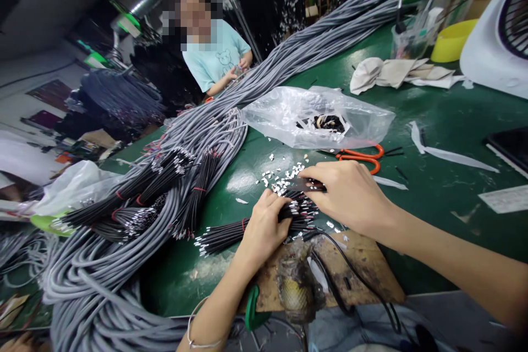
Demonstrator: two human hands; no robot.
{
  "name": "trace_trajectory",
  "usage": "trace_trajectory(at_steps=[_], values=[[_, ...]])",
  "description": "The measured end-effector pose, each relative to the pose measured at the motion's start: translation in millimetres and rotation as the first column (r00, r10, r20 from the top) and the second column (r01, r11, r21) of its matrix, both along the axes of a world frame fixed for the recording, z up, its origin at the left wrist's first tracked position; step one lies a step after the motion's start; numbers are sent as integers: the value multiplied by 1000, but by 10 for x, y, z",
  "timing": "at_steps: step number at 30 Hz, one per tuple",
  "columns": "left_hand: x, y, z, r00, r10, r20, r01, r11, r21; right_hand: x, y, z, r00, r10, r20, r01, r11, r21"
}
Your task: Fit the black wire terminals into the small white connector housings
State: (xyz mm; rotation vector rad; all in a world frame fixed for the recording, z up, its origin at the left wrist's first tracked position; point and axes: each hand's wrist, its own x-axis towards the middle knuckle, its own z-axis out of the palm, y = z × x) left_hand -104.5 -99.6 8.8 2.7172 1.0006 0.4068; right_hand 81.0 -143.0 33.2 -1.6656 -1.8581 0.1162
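My left hand (264, 225) is closed around a bundle of short black wires (225, 234) that lies on the green table, tied with a red band. Their stripped, light-tipped ends (303, 209) fan out to the right of my fingers. My right hand (350, 192) pinches a dark, flat, narrow tool (300, 186) just above those ends; its exact kind is hard to make out. Small white pieces (284, 179) are scattered beyond both hands. Below my left hand, a worn brown board (363, 264) carries a taped, lumpy object (295, 286) with black cords beside it.
Orange-handled scissors (358, 155) lie behind my right hand, by a clear plastic bag (284, 115). Long grey cables (264, 80) run along the left, with more black wire bundles (198, 192) on them. A white fan (487, 60) stands far right. Across the table sits a person (214, 60).
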Motion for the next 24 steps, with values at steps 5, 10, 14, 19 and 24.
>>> trace_trajectory(at_steps=[5,10,14,19,24], values=[[13,-14,46,997,-65,-32,65,998,5,12,6,-11,1000,-14,11,14,1000,-4],[36,-75,164,993,-76,-94,74,997,-23,-24,-16,95,999,14,38,-12,999,-38],[44,-88,239,994,-103,-21,100,990,-101,-50,-36,135,998,11,63,-11,1000,-1],[11,-8,150,996,-71,-53,60,982,-177,48,8,-105,998,10,55,-18,989,144],[-39,14,106,995,-90,-33,80,973,-218,90,-2,-166,999,-4,49,2,999,37]])
